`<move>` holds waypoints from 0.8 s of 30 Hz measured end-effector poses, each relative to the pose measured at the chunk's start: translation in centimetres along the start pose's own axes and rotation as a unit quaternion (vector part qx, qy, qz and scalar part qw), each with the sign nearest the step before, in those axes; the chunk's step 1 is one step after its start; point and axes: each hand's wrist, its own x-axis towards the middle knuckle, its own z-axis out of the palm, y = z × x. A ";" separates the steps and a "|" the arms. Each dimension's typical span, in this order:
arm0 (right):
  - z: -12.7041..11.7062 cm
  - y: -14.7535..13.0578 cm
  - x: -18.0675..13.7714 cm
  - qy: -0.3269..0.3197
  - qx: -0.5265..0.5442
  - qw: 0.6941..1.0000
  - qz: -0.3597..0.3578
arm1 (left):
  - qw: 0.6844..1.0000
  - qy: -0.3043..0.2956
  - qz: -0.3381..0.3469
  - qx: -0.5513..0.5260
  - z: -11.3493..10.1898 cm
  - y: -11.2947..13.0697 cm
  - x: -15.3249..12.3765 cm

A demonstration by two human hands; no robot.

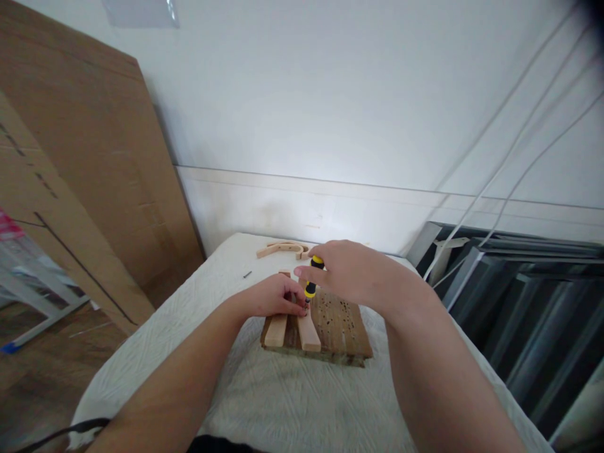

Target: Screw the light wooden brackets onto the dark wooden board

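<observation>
My right hand (342, 270) is wrapped round the top of a yellow and black screwdriver (310, 290), which points down at a pale wooden piece (309, 333). My left hand (278, 296) is closed, its fingertips pinched close to the screwdriver's tip; what they hold is too small to make out. Beside that piece, partly under my left hand, lies a second pale wooden piece (276, 331). Both rest on a brown wooden board (342, 324) pitted with many small holes.
Curved wooden parts (282, 246) lie at the back of the cloth-covered table (349, 393). A small dark screw (247, 274) is left of the board. A white wall stands behind, large cardboard (113, 151) at left, dark metal frames (519, 302) and white cables (509, 151) at right.
</observation>
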 end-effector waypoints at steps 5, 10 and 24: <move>-0.3 0.3 -0.9 -0.020 0.019 0.995 -0.101 | 1.000 0.002 0.008 0.001 0.0 0.2 -0.1; 0.4 0.1 0.0 0.009 0.067 0.995 -0.068 | 1.000 -0.004 0.008 0.007 -0.1 0.2 -0.1; -0.1 0.3 0.6 0.012 0.130 0.986 -0.102 | 0.999 -0.003 0.022 0.041 -0.1 -0.3 0.0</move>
